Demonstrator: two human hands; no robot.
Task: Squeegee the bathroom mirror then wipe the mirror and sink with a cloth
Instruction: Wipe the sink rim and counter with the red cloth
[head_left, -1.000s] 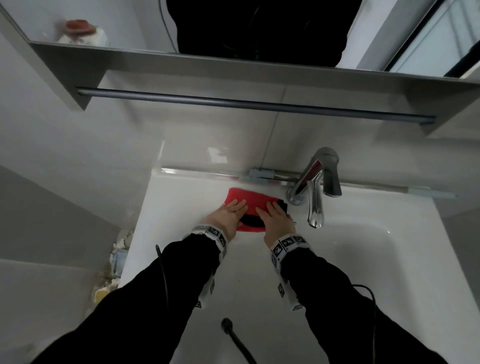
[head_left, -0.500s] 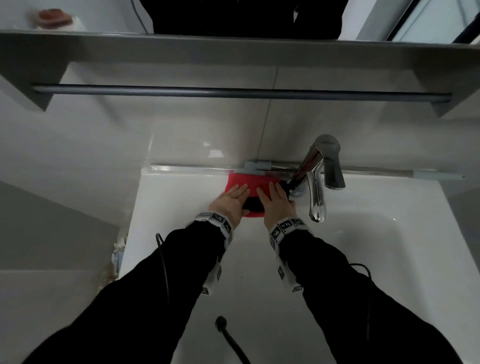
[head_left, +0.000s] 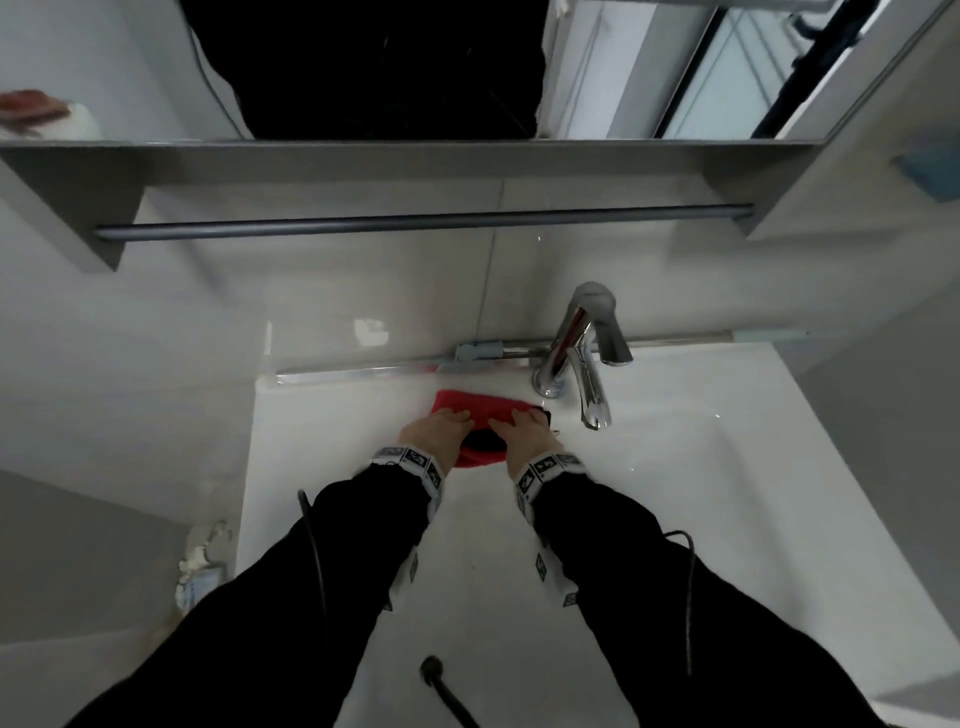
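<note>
**A:** Hands first then. We've got our left hand (head_left: 436, 428) and right hand (head_left: 524, 434) both flat, palms down and fingers stretched out, pressing on the red cloth (head_left: 478, 408). Neither one is curled round it, just pushing down on top.

**B:** Yep, and the cloth sits on the flat white worktop (head_left: 332, 426) part of the sink (head_left: 727, 493), left of the basin and a bit in front of the back wall. There's a darker patch of the cloth showing between our two hands, can't tell if it's a fold or a second layer.

**A:** Chrome faucet (head_left: 582, 353) is just beside the cloth's right end, near our right hand but not touching it as far as we can see.

**B:** Squeegee (head_left: 478, 351) is lying along the back ledge behind the faucet, its long handle running off to the right. Well clear of our hands.

**A:** Mirror (head_left: 623, 67) is up top, above the grey towel bar (head_left: 415, 223), showing our dark top. Black sleeves and patterned wristbands (head_left: 410, 460) on both arms.
</note>
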